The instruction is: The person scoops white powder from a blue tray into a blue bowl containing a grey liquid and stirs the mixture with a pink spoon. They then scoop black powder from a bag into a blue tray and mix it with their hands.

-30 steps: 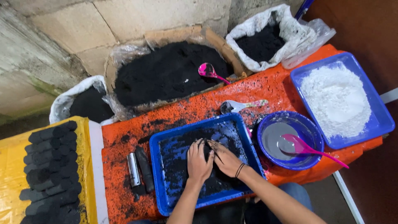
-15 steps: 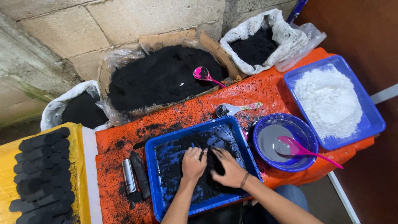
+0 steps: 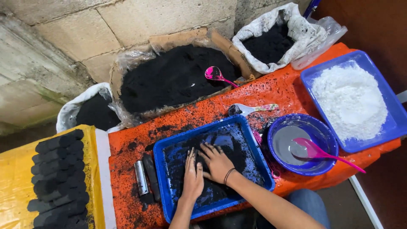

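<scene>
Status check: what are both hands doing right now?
Left hand and right hand flat, pressing black powder in blue tray. Nothing gripped. Metal tube lies beside the tray, clear.

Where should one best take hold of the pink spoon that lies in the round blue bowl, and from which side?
Grip the pink spoon by its long handle, which sticks out over the rim of the round blue bowl toward the lower right. Come from that side: the handle end hangs free, while the scoop rests in grey liquid.

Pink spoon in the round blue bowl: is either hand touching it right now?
Apart. The head view shows the pink spoon resting in the round blue bowl, while left hand and right hand press black powder in the blue tray.
</scene>
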